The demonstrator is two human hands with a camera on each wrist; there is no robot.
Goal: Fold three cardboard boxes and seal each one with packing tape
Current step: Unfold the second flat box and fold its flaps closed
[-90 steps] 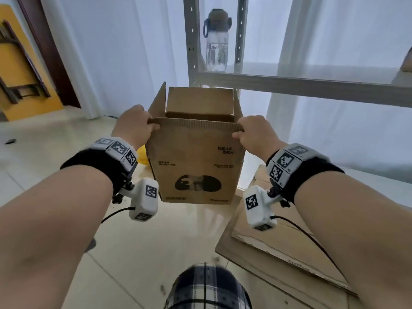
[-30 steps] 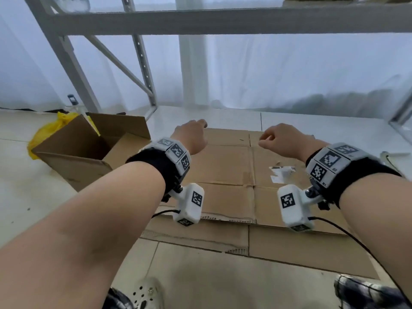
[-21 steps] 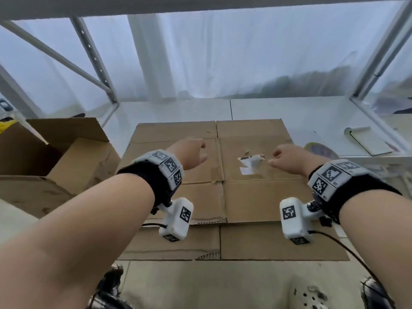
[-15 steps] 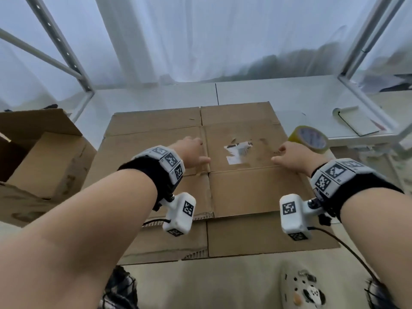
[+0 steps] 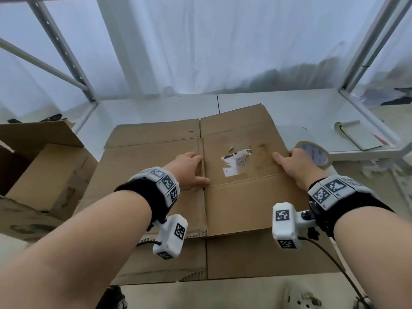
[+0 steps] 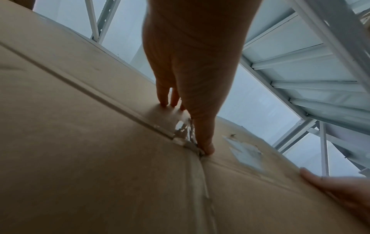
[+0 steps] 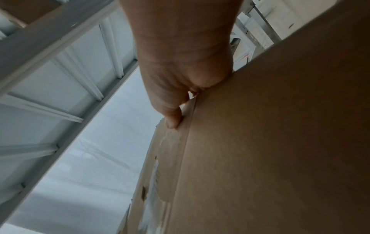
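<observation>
From the head camera, a flattened cardboard box [image 5: 243, 197] lies on the floor atop more cardboard, a tape roll [image 5: 316, 156] just beside its right edge. The left hand [image 5: 189, 172] rests on its centre crease, fingers straight. The left wrist view shows those fingertips [image 6: 207, 147] touching the crease. The right wrist view shows the right hand [image 7: 180, 76] pinching the box's edge.

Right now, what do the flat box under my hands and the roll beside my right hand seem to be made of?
Flat box: brown corrugated cardboard, matte and scuffed; fluted edges show along its near side, and a torn white label remnant looks like paper. Roll: probably plastic packing tape, yellowish and slightly glossy, wound around a pale core.
</observation>
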